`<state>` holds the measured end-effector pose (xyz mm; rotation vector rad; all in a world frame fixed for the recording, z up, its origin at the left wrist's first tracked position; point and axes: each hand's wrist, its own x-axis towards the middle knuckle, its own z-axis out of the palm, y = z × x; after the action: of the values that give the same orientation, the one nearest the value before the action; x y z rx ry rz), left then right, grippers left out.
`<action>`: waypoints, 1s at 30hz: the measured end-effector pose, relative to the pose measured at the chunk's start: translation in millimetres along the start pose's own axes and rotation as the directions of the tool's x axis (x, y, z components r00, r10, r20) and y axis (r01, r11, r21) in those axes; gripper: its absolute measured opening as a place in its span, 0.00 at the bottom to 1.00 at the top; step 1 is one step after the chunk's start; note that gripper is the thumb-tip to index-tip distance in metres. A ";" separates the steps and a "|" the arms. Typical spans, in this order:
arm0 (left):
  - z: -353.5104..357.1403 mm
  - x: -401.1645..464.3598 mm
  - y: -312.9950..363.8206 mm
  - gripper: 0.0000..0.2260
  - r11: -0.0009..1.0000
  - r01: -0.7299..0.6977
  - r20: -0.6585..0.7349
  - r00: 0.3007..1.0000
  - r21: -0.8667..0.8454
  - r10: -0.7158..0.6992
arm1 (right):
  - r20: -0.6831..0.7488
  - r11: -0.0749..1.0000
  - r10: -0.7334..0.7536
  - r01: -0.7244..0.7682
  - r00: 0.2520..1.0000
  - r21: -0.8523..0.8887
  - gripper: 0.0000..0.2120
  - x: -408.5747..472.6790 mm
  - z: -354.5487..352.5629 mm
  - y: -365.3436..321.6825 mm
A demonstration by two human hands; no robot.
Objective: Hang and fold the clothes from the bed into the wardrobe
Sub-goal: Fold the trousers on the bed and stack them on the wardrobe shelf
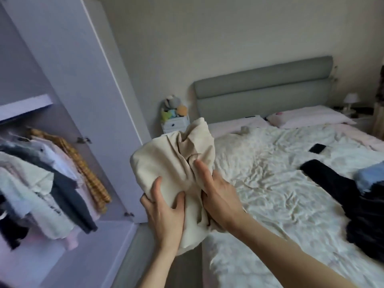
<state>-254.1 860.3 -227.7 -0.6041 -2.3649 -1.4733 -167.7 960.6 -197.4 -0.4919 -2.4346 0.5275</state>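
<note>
A bunched cream garment (174,163) is held up in the air between the bed (270,183) and the open wardrobe (62,80). My left hand (164,213) grips its lower left part, thumb and fingers curled into the cloth. My right hand (216,196) grips its right side, fingers pressed into the folds. On the bed's right lie a black garment (340,190) and a light blue garment (372,175). Several clothes hang on the wardrobe rail (47,173) at the left, among them a yellow checked shirt (87,169).
A dark phone (317,148) lies on the white duvet. A pink pillow (309,119) rests by the grey headboard (264,90). A small white nightstand (175,123) with soft toys stands left of the bed. The wardrobe door (99,69) stands open beside the gap.
</note>
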 end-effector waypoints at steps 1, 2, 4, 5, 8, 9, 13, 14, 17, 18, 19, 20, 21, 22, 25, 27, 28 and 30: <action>-23.0 6.6 -7.2 0.29 1.000 -0.019 -0.024 1.000 -0.012 0.019 | -0.009 1.000 -0.019 0.019 1.000 0.008 0.33 1.4 7.0 -24.1; -46.4 13.5 -13.0 0.29 0.999 -0.024 -0.045 0.999 -0.035 0.022 | -0.023 0.999 -0.027 0.028 0.999 0.036 0.33 3.5 12.7 -49.0; -91.1 25.2 -23.6 0.30 0.995 -0.024 -0.102 0.995 -0.097 0.014 | -0.058 0.992 -0.053 0.059 0.997 0.112 0.33 7.2 23.2 -95.7; -115.1 32.5 -30.6 0.31 0.993 -0.032 -0.137 0.990 -0.118 0.015 | -0.080 0.987 -0.065 0.076 0.995 0.141 0.33 9.3 28.8 -120.7; -169.2 56.8 -49.5 0.32 0.993 -0.058 -0.228 0.973 -0.102 0.034 | -0.118 0.977 -0.061 0.083 0.991 0.196 0.35 20.6 47.5 -177.0; -190.1 68.9 -56.8 0.33 0.994 -0.074 -0.260 0.964 -0.078 0.051 | -0.135 0.972 -0.067 0.095 0.989 0.214 0.35 28.8 57.4 -198.1; -232.1 112.6 -69.8 0.34 0.989 -0.150 -0.350 0.927 -0.019 0.134 | -0.190 0.956 -0.120 0.164 0.975 0.241 0.31 61.1 84.9 -252.3; -237.4 125.6 -73.9 0.34 0.987 -0.163 -0.369 0.917 -0.004 0.150 | -0.184 0.955 -0.127 0.170 0.975 0.242 0.29 70.6 88.9 -262.3; -241.9 159.8 -84.6 0.35 0.987 -0.162 -0.397 0.907 -0.016 0.142 | -0.159 0.950 -0.194 0.226 0.968 0.215 0.24 98.5 98.4 -281.1; -240.5 171.8 -87.2 0.35 0.987 -0.155 -0.401 0.907 -0.035 0.128 | -0.157 0.947 -0.220 0.249 0.963 0.201 0.23 109.4 102.3 -284.5; -237.9 184.7 -88.2 0.35 0.987 -0.151 -0.409 0.905 -0.049 0.118 | -0.163 0.943 -0.237 0.267 0.958 0.197 0.23 121.9 105.5 -285.8; -235.0 197.1 -87.6 0.35 0.987 -0.152 -0.422 0.899 -0.058 0.114 | -0.178 0.940 -0.244 0.277 0.953 0.199 0.22 135.1 108.8 -285.3; -231.8 213.2 -88.5 0.35 0.984 -0.162 -0.440 0.891 -0.068 0.116 | -0.203 0.936 -0.248 0.288 0.947 0.202 0.22 152.1 115.0 -285.6; -228.9 227.7 -87.3 0.35 0.980 -0.181 -0.454 0.882 -0.081 0.125 | -0.232 0.934 -0.242 0.291 0.942 0.207 0.23 167.3 120.9 -284.2; -221.5 271.1 -81.7 0.36 0.971 -0.204 -0.452 0.883 -0.123 0.128 | -0.277 0.920 -0.155 0.241 0.948 0.308 0.23 208.9 143.5 -276.5; -216.3 309.3 -76.8 0.36 0.977 -0.115 -0.413 0.910 -0.180 0.032 | -0.304 0.864 -0.114 0.245 0.946 0.439 0.24 241.3 162.6 -268.9; -211.5 337.2 -74.8 0.34 0.981 -0.056 -0.388 0.921 -0.183 -0.020 | -0.321 0.830 -0.124 0.276 0.939 0.484 0.24 267.9 176.7 -263.6; -207.6 383.3 -76.0 0.24 0.990 0.047 -0.285 0.955 -0.131 -0.083 | -0.313 0.786 -0.098 0.267 0.945 0.558 0.25 301.3 194.4 -253.9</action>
<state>-620.2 719.1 -23.3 -0.3127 -2.0987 -1.6215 -571.3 832.3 -80.6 -0.0436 -1.8868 1.0195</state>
